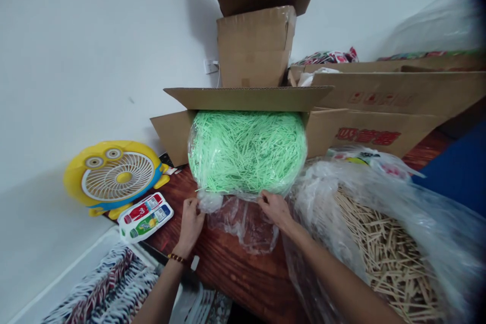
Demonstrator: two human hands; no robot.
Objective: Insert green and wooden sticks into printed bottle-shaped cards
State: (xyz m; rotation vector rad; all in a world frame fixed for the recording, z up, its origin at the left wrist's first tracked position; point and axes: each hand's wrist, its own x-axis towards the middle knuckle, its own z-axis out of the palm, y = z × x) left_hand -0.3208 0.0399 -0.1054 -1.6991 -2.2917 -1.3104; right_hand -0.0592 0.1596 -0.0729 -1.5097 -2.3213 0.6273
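A clear plastic bag [243,223] full of thin light-green sticks [246,152] fills the opening of a cardboard box [250,98] that lies on its side, flaps spread. My left hand [191,217] pinches the bag's edge at its lower left, beside a bunched-up bit of plastic. At the lower right of the opening, my right hand [274,207] has its fingers closed on the same bag's edge. Between my hands the loose plastic hangs down onto the dark red-brown wooden table [235,273]. A beaded bracelet circles my left wrist.
Left stands a yellow cartoon-faced fan [117,177], with a bottle-printed package [146,216] before it. Right lies a clear bag of tan sticks [395,253]. Cardboard boxes [254,45] are stacked behind; another box [379,111] stands back right. A white bin [94,258] of striped pieces is lower left.
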